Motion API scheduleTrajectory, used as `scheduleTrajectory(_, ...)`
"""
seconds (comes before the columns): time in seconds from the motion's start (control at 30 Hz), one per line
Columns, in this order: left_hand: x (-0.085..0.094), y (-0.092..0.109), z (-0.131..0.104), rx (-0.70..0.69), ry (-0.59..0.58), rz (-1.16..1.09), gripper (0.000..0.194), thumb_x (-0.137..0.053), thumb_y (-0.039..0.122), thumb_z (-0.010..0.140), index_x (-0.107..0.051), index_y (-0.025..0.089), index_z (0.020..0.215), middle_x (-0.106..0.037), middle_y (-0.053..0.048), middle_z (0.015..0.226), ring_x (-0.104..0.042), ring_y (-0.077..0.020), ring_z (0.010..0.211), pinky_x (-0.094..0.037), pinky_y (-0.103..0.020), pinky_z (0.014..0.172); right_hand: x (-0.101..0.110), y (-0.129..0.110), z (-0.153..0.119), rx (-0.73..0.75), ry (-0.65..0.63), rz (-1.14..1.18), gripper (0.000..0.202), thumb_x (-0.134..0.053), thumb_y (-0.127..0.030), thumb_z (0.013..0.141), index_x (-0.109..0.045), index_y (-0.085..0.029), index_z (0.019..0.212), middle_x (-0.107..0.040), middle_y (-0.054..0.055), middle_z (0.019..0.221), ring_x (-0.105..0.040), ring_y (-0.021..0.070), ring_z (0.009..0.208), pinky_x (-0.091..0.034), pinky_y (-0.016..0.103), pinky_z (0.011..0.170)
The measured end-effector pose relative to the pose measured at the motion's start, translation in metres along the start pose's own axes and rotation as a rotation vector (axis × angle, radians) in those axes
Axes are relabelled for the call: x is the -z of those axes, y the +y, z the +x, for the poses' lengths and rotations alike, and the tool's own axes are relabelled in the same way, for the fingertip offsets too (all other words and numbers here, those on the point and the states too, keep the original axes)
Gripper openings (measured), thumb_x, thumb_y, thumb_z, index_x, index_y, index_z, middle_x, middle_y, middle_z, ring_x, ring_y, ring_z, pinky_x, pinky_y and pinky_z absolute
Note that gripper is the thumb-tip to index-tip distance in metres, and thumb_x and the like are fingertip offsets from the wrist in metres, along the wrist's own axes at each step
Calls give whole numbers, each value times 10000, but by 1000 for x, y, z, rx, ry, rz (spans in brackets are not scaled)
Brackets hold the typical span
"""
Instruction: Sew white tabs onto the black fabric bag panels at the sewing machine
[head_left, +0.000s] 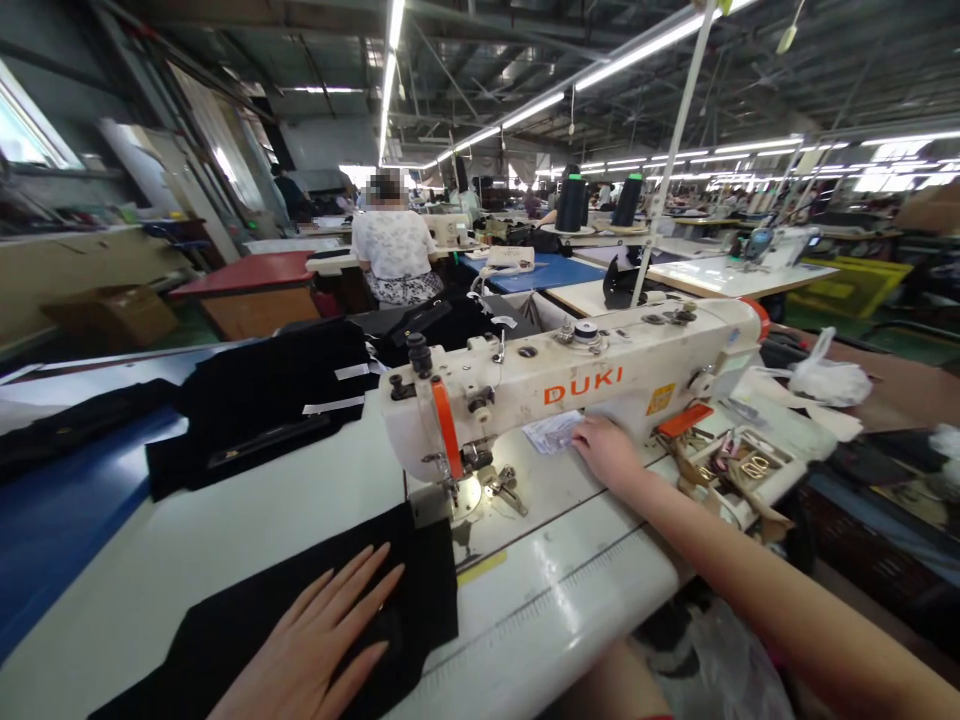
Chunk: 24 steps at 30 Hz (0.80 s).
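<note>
My left hand (pixel 334 625) lies flat with spread fingers on a black fabric piece (pixel 232 635), left of the needle area of a white sewing machine (pixel 517 385). Under the machine's arm, my right hand (pixel 606 450) reaches to a whitish, patterned flat piece (pixel 553 432) on the machine bed. Its fingers are bent against that piece's right edge. Whether they grip it or only touch it, I cannot tell. The presser foot (pixel 459 490) stands lit by a lamp, apart from the black fabric.
More black fabric pieces (pixel 262 400) with white strips lie behind on the left. To the right sits a tray (pixel 787 470) of metal bits and scraps, near a white plastic bag (pixel 829 375). A seated person (pixel 394 245) is ahead. Thread cones (pixel 571 205) stand behind the machine.
</note>
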<state>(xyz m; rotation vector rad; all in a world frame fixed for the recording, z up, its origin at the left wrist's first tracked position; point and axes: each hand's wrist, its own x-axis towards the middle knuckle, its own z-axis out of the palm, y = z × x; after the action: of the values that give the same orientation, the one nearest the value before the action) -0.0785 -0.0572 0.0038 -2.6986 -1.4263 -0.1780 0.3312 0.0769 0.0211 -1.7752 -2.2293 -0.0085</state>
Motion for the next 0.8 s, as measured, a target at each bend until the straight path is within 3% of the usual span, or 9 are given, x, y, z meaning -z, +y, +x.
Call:
scheduleTrajectory(0.17, -2, 3, 3, -24, 34, 62, 637, -514, 492, 895, -256, 392, 1469, -387, 0, 1499, -515, -249, 1282, -476, -411, 1013, -4, 1, -3, -11, 5, -11, 171, -549, -172, 925, -710, -164, 868, -697, 91, 940, -607, 221, 910, -438, 280, 770)
scheduleTrajectory(0.4, 0, 2, 12, -10, 87, 40, 590, -506, 501, 897, -333, 380, 1448, -428, 2, 1481, -542, -246, 1256, -479, -388, 1007, -1, 1, -6, 2, 61, -9, 244, -481, -210, 971, -723, -184, 953, -701, 81, 983, -602, 217, 949, -449, 284, 800)
scheduleTrajectory(0.8, 7, 7, 16, -43, 105, 116, 587, -496, 487, 909, -338, 341, 1455, -452, -29, 1461, -567, -252, 1229, -519, -405, 958, -7, 1, -1, 0, 57, -51, 226, -485, -162, 939, -710, -171, 922, -711, 82, 993, -622, 179, 917, -442, 244, 792)
